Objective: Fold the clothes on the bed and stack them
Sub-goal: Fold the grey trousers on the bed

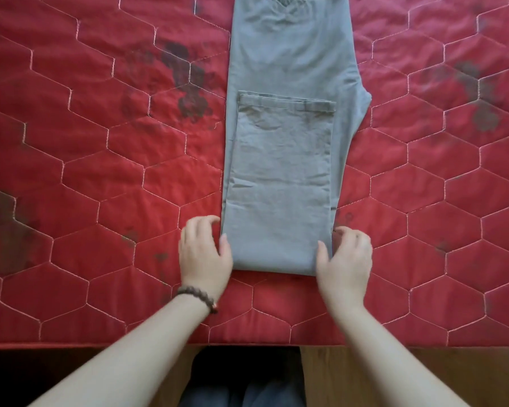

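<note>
Your left hand [204, 254] and right hand [346, 257], fingers curled, pinch the near corners of the grey trousers [285, 160] lying mid-frame on the bed [100, 171]; soft, light, floppy cloth, so lift both corners together.

Home bedroom: red quilted bed cover [100, 171], wooden floor [394, 374] below.

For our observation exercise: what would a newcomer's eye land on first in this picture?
Grey cotton trousers run up the middle of a red quilted bedcover with hexagon stitching, their legs folded back on top. At the near fold, the left hand and right hand grip the two corners.
</note>
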The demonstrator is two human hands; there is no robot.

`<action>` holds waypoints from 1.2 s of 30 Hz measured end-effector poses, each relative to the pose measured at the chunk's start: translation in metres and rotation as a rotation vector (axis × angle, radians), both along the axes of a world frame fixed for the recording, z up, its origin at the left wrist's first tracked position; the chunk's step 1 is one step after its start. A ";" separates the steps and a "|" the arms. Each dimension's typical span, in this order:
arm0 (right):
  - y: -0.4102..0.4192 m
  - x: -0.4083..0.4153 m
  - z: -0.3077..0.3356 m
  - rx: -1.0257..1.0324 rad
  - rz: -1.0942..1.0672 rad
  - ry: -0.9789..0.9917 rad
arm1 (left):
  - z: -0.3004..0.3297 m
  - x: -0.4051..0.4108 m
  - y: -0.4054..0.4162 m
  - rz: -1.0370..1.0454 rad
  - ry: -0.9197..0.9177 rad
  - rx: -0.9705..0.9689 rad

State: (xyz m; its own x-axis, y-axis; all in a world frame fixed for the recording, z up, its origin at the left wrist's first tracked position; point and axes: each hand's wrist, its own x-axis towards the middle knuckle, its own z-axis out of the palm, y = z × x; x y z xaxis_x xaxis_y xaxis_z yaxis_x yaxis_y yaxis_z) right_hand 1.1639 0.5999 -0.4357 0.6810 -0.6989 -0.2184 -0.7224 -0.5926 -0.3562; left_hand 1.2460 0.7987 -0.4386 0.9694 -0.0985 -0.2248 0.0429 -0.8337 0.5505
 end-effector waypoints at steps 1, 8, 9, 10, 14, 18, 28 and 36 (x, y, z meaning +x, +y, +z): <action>0.011 0.004 -0.002 -0.099 0.130 -0.093 | 0.001 -0.006 -0.008 -0.135 -0.143 0.014; 0.046 0.035 -0.051 -0.090 0.628 0.028 | -0.034 -0.005 -0.052 -0.636 -0.116 0.216; 0.042 0.033 -0.056 -0.105 0.636 0.051 | -0.042 -0.004 -0.050 -0.650 -0.107 0.253; 0.039 0.032 -0.060 -0.124 0.648 0.062 | -0.048 -0.005 -0.048 -0.649 -0.107 0.277; 0.029 0.027 -0.065 -0.175 0.703 0.072 | -0.056 -0.009 -0.044 -0.588 -0.090 0.342; 0.002 0.014 -0.058 -0.184 0.575 0.145 | -0.048 -0.006 -0.016 -0.460 0.001 0.374; -0.009 0.112 -0.052 -0.077 0.712 -0.147 | -0.035 0.076 -0.082 -0.610 -0.140 0.177; -0.089 0.212 -0.072 -0.280 0.878 0.020 | -0.070 0.205 -0.111 -0.766 -0.292 0.423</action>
